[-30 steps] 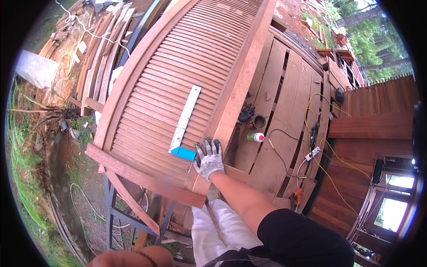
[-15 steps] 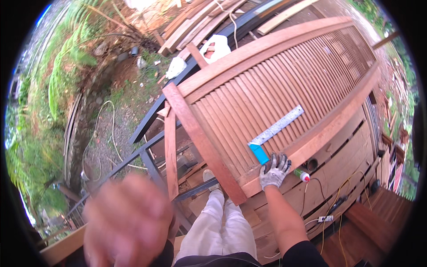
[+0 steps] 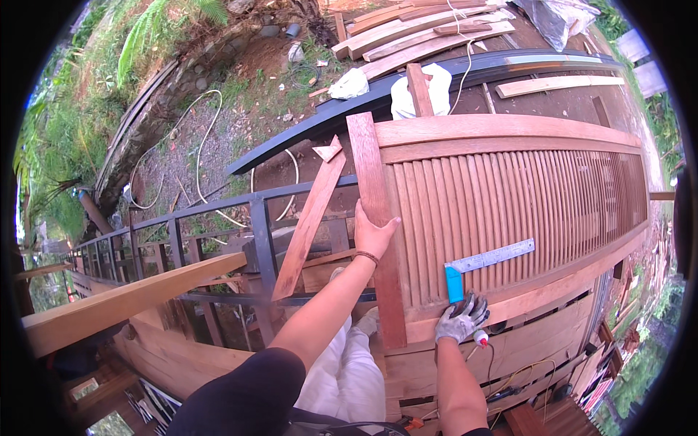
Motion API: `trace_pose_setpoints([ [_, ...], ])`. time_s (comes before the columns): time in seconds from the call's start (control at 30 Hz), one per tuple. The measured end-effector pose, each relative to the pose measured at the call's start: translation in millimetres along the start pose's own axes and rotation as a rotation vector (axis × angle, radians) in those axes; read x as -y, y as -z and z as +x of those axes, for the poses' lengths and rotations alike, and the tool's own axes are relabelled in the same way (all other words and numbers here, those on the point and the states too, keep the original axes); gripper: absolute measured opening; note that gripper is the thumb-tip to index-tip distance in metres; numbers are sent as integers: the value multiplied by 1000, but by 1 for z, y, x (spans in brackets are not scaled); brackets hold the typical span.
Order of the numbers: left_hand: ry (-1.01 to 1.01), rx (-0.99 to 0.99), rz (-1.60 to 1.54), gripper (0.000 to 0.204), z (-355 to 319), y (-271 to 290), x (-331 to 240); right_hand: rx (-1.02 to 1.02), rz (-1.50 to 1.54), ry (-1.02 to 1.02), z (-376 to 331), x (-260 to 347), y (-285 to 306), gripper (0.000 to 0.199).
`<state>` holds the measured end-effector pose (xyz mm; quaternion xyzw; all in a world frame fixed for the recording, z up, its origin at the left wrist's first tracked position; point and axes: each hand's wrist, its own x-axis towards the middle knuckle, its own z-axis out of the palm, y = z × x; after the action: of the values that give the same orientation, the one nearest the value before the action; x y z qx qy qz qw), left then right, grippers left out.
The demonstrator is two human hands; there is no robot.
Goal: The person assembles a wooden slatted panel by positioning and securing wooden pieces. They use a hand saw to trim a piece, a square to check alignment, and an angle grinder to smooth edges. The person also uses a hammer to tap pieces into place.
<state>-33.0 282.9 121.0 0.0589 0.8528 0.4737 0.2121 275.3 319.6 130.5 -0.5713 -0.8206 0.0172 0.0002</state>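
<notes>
A reddish wooden slatted panel [image 3: 465, 225] lies in front of me, set within a wide frame. My left hand [image 3: 375, 234], bare with a bracelet at the wrist, grips the frame's end board [image 3: 369, 160], thumb on top and fingers at its left edge. Wearing a grey-stained work glove, my right hand [image 3: 463, 320] rests on the near long rail [image 3: 538, 291] with fingers spread. Just beyond those fingers a try square [image 3: 494, 256] with a turquoise handle and metal blade lies on the slats. A small bottle with a red-tipped cap [image 3: 480, 338] is beside the glove.
A loose board [image 3: 309, 225] leans on the dark metal frame [image 3: 262, 232] left of the panel. A light timber beam [image 3: 138, 298] juts in from the left. Stacked planks [image 3: 429, 40] and a white bag [image 3: 436, 91] lie beyond. Cables [image 3: 520, 374] run across the boards at lower right.
My left hand, blurred and raised near the view before, has come down onto the end board. The view has turned, and my right hand remains by the try square.
</notes>
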Motion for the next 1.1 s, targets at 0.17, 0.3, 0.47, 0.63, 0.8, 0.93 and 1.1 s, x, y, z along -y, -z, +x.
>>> trace_pose_setpoints([
  [0.17,63,-8,43,101,0,1,-11,-40,12,21,4,5,2,63],
  [0.3,98,-16,57,99,2,0,-9,-8,-67,-13,1,6,-3,64],
  [0.47,98,-38,67,99,-1,-3,-5,21,-96,-11,-1,5,-4,65],
  [0.63,134,-13,65,101,-1,-2,-8,39,-113,-6,1,7,-2,66],
  [0.8,92,-54,67,100,-3,-6,-4,27,-94,20,0,4,-3,69],
  [0.93,106,-41,64,99,-3,-5,-5,21,-87,9,0,6,-2,69],
  [1.1,96,-57,83,100,-2,-7,-5,20,-94,8,-1,4,-6,69],
])
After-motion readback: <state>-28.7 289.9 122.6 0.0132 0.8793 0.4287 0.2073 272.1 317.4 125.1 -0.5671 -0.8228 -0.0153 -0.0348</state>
